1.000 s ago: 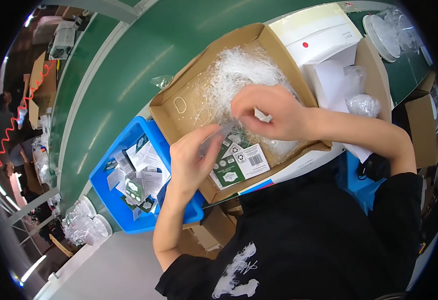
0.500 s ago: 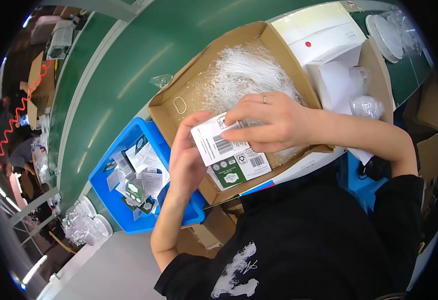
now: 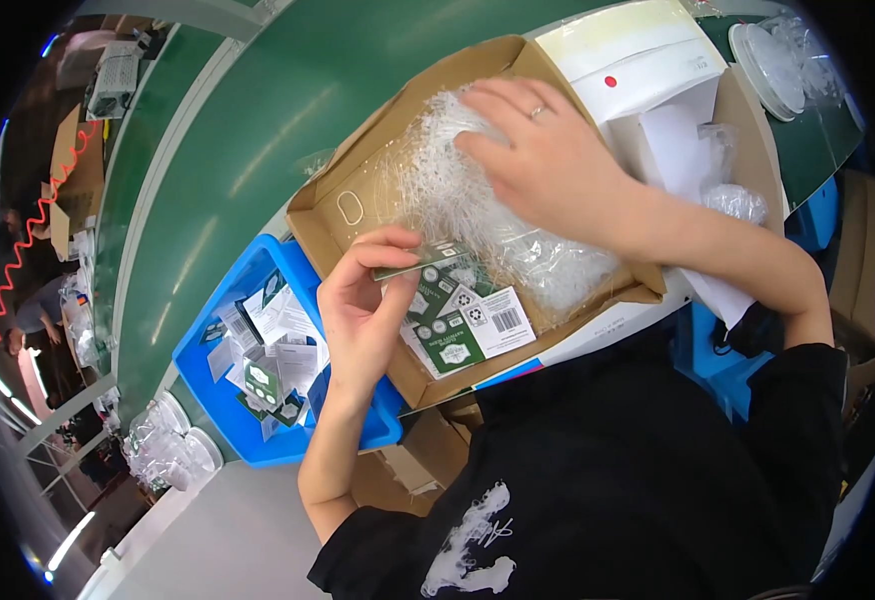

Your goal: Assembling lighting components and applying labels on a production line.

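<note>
Right hand point(image 3: 543, 150) moved onto white strands point(image 3: 438, 165), left hand point(image 3: 360, 305) pinching tilted card point(image 3: 434, 259)

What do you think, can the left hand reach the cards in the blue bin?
Probably yes: the cards lie uncovered in the blue bin near the left hand, though it holds a green card.

A green table point(image 3: 258, 130) extends over the far side. At the far right there is a white box point(image 3: 628, 50) with a round red mark, and nearer to it white paper point(image 3: 670, 150) and a crumpled ball of clear plastic point(image 3: 736, 203). Farther right lie white discs point(image 3: 763, 72) beside clear plastic. On the left, a red coiled cable point(image 3: 18, 266) passes before a brown carton point(image 3: 83, 185). A glowing lamp tube point(image 3: 68, 541) is at the near left.
</note>
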`<state>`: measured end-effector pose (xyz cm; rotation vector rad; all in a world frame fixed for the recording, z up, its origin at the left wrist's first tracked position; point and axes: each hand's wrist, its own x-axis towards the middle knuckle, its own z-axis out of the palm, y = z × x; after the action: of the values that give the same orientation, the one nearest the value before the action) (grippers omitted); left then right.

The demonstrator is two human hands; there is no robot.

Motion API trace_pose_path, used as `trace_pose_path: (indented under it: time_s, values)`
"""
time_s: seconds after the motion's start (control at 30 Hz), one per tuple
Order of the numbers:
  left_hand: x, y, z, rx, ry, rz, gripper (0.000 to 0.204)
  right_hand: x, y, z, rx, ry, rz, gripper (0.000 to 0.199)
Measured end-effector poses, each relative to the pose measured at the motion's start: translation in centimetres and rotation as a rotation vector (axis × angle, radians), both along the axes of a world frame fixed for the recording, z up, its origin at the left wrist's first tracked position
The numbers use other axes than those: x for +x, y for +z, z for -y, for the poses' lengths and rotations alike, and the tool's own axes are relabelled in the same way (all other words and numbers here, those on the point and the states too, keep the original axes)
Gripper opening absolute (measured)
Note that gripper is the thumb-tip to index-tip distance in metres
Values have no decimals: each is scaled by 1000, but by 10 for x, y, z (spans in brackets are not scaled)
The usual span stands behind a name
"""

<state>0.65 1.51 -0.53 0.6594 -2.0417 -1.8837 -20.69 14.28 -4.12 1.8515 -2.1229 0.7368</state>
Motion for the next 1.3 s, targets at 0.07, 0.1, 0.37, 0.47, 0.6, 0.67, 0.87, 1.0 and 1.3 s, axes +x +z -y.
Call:
trace_pose_path:
  time_s: [0.07,0.1,0.37,0.47,0.6,0.67,0.87,1.0,1.3]
  values:
    - [2,-3,1,1,-10,-12,16,-4,-7,-1,40,-23,-6,23]
    - [3,-4,0,2,-15,-29,18,-5,-11,-2,55,-8,-6,21]
    - [1,0,-4,47,6,-24,17,-8,-13,4,-70,84,83,9]
    - [3,0,-5,56,25,8,16,-8,-16,3,5,-23,-17,4]
    - [4,-3,-1,-14,-50,-48,15,-10,-12,2,34,99,93,3]
    - [2,-3,-3,9,-62,-42,15,-10,-10,3,-17,132,148,4]
    - [-2,-2,-5,-2,-53,-12,16,-6,5,4,-217,185,427,7]
    - [-2,-3,-5,-55,-101,0,14,-3,9,-1,-167,274,882,9]
    - [-1,1,-15,40,-61,156,19,2,16,-4,215,359,1651,15]
